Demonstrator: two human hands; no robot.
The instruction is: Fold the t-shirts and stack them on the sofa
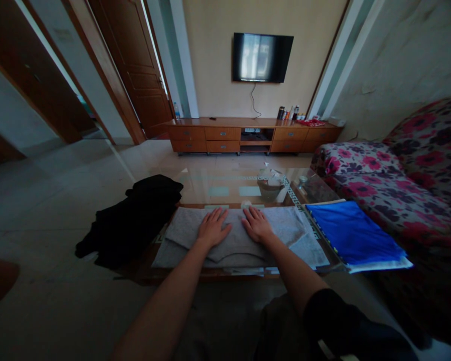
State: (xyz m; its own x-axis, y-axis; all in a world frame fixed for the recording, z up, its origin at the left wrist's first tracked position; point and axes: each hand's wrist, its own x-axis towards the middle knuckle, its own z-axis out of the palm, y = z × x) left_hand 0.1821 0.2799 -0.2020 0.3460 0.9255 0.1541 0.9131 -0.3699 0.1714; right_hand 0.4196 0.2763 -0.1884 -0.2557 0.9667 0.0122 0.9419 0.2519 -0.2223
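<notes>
A grey cloth garment [244, 245], partly folded over itself, lies across the near part of the glass table. My left hand [213, 227] rests flat on its left half with the fingers spread. On the other side of the middle, my right hand [256, 224] also lies flat on the grey cloth, fingers apart. A heap of black clothing [135, 220] is at the table's left end. Folded blue cloth [355, 233], with a pale layer beneath it, lies at the right end.
Behind the grey cloth, the glass table [199, 188] holds a bin with white paper [272, 183] and a small glass jar [302, 181]. A flowered sofa [368, 163] stands at the right. A low wooden cabinet [223, 134] lines the far wall.
</notes>
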